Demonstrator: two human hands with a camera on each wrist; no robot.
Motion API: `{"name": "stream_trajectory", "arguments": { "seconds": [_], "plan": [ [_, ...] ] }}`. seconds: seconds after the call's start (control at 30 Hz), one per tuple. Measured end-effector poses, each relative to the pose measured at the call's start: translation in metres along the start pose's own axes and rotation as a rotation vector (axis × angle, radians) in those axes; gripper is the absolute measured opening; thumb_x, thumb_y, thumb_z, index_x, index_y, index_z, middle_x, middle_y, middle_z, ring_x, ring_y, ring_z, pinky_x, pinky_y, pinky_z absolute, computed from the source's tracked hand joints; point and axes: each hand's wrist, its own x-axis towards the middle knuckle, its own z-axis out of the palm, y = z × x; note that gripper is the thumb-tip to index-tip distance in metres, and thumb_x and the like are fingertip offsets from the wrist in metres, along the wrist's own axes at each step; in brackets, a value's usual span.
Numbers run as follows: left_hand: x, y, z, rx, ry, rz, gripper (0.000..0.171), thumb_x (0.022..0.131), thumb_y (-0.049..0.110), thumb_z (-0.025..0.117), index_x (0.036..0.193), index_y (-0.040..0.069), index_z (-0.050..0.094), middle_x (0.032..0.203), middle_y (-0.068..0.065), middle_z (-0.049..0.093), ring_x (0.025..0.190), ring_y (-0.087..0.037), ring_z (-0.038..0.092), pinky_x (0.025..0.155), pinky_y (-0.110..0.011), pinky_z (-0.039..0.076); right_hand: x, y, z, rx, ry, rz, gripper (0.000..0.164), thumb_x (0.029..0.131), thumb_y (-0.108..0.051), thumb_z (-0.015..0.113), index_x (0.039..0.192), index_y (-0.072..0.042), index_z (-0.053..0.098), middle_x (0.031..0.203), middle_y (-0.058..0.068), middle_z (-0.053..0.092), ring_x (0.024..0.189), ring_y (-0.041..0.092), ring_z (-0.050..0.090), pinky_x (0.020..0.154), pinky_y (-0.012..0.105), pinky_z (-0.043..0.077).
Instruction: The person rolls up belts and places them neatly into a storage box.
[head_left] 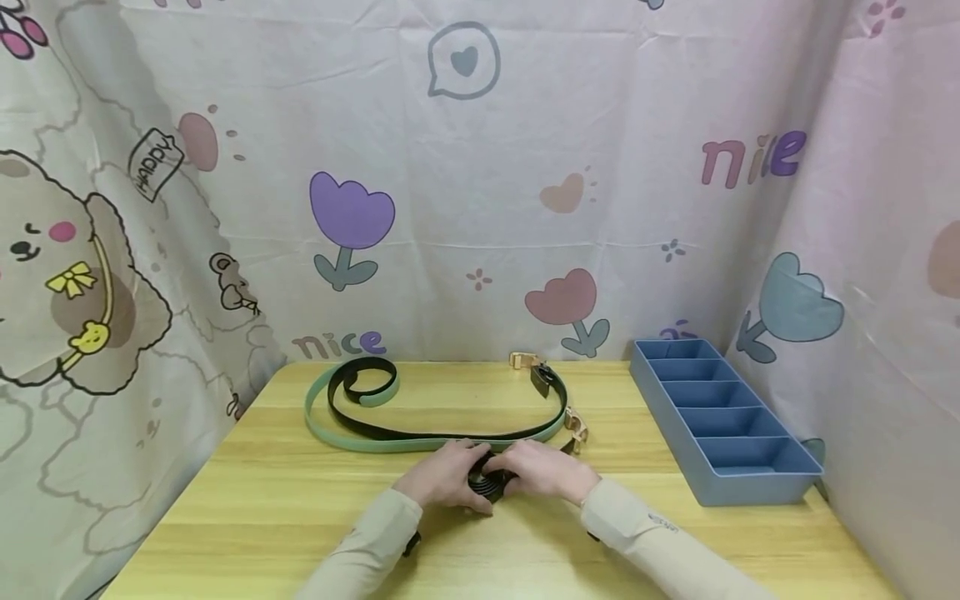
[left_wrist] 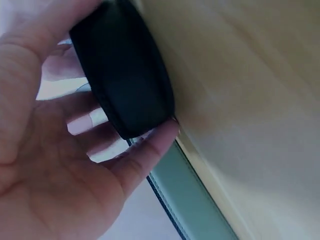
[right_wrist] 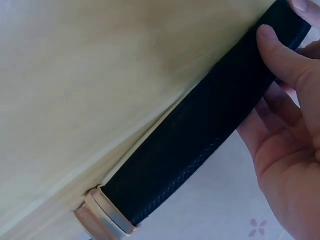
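Observation:
In the head view a black belt [head_left: 489, 488], wound into a coil, sits on the table between the two hands. My left hand [head_left: 450, 475] grips the coil from its left side; in the left wrist view its thumb and fingers curve around the black roll [left_wrist: 125, 70]. My right hand [head_left: 543, 469] holds the coil's right side. In the right wrist view the thumb lies against the belt's black outer face [right_wrist: 185, 135], with fingers behind it. A straight length runs from there to a gold buckle [right_wrist: 105, 215]. The coil's inner end is mostly hidden by fingers.
Just beyond the hands lies a loosely curved green-and-black belt [head_left: 360, 444], curled at its left end, with a gold buckle [head_left: 523, 360] at the back. To the right stands a blue organiser box [head_left: 686, 450] with several compartments. A patterned cloth hangs behind the wooden table [head_left: 247, 508].

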Motion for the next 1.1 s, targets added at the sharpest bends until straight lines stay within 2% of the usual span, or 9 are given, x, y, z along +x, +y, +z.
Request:
{"name": "stream_trajectory", "arguments": {
  "seconds": [0.1, 0.27, 0.33, 0.43, 0.53, 0.73, 0.83, 1.0, 1.1],
  "plan": [
    [-0.002, 0.000, 0.003, -0.024, 0.040, -0.035, 0.098, 0.068, 0.067, 0.076, 0.136, 0.002, 0.052, 0.128, -0.017, 0.059, 0.116, -0.030, 0.056, 0.097, -0.044, 0.049, 0.000, 0.000, 0.001, 0.008, 0.022, -0.008, 0.035, 0.082, -0.022, 0.077, 0.116, -0.018, 0.070, 0.108, -0.008, 0.072, 0.093, 0.000, 0.065, 0.084, 0.019, 0.051],
    [0.002, -0.001, 0.004, -0.011, 0.080, 0.007, 0.079, 0.069, 0.062, 0.079, 0.121, 0.005, 0.060, 0.112, -0.010, 0.066, 0.103, -0.025, 0.061, 0.090, -0.039, 0.051, -0.001, 0.001, 0.001, 0.016, 0.017, -0.006, 0.037, 0.082, -0.022, 0.077, 0.118, -0.019, 0.069, 0.109, -0.009, 0.072, 0.093, -0.001, 0.064, 0.083, 0.019, 0.051],
    [0.004, -0.003, 0.004, -0.003, 0.072, 0.040, 0.075, 0.070, 0.057, 0.081, 0.121, 0.007, 0.060, 0.111, -0.008, 0.067, 0.103, -0.025, 0.062, 0.091, -0.038, 0.051, -0.002, 0.002, 0.001, 0.008, 0.000, 0.002, 0.040, 0.082, -0.020, 0.077, 0.120, -0.020, 0.068, 0.111, -0.009, 0.071, 0.095, 0.000, 0.064, 0.085, 0.020, 0.051],
    [0.005, -0.006, 0.004, -0.023, 0.041, 0.053, 0.080, 0.070, 0.055, 0.081, 0.129, 0.006, 0.058, 0.119, -0.009, 0.065, 0.111, -0.027, 0.060, 0.096, -0.039, 0.049, -0.002, 0.003, -0.001, -0.002, -0.017, 0.014, 0.042, 0.081, -0.017, 0.078, 0.121, -0.022, 0.068, 0.111, -0.011, 0.070, 0.095, 0.000, 0.063, 0.085, 0.021, 0.051],
    [0.005, -0.006, 0.003, -0.041, 0.032, 0.028, 0.084, 0.070, 0.059, 0.080, 0.129, 0.004, 0.057, 0.120, -0.012, 0.064, 0.112, -0.027, 0.059, 0.096, -0.040, 0.049, -0.001, 0.004, -0.002, -0.007, -0.019, 0.027, 0.040, 0.081, -0.015, 0.077, 0.119, -0.022, 0.069, 0.110, -0.012, 0.071, 0.094, -0.001, 0.063, 0.084, 0.021, 0.051],
    [0.003, 0.001, 0.004, -0.011, 0.113, -0.056, 0.076, 0.066, 0.070, 0.076, 0.103, 0.006, 0.063, 0.094, -0.007, 0.064, 0.080, -0.017, 0.059, 0.074, -0.035, 0.052, -0.001, 0.004, -0.002, -0.002, -0.004, 0.038, 0.037, 0.081, -0.017, 0.077, 0.117, -0.020, 0.071, 0.109, -0.011, 0.072, 0.093, -0.001, 0.065, 0.083, 0.020, 0.052],
    [0.002, 0.004, 0.004, 0.013, 0.126, -0.069, 0.073, 0.067, 0.070, 0.075, 0.098, 0.005, 0.064, 0.088, -0.006, 0.063, 0.074, -0.015, 0.057, 0.070, -0.034, 0.051, -0.002, 0.004, 0.000, 0.012, -0.007, 0.031, 0.037, 0.082, -0.018, 0.076, 0.118, -0.020, 0.070, 0.110, -0.010, 0.071, 0.094, 0.000, 0.065, 0.084, 0.020, 0.051],
    [0.005, 0.001, 0.002, 0.034, 0.101, 0.005, 0.067, 0.067, 0.062, 0.078, 0.107, 0.010, 0.065, 0.093, -0.002, 0.066, 0.085, -0.017, 0.060, 0.080, -0.034, 0.051, -0.005, 0.006, 0.000, 0.000, -0.025, 0.031, 0.043, 0.082, -0.021, 0.077, 0.124, -0.022, 0.067, 0.114, -0.009, 0.070, 0.100, 0.004, 0.064, 0.089, 0.023, 0.050],
    [0.006, -0.002, 0.002, 0.039, 0.075, 0.050, 0.067, 0.067, 0.059, 0.078, 0.113, 0.013, 0.064, 0.098, 0.000, 0.066, 0.091, -0.018, 0.059, 0.083, -0.033, 0.051, -0.005, 0.006, -0.002, 0.000, -0.029, 0.036, 0.042, 0.080, -0.023, 0.078, 0.122, -0.022, 0.068, 0.111, -0.008, 0.070, 0.098, 0.004, 0.063, 0.088, 0.023, 0.050]
  ]
}}
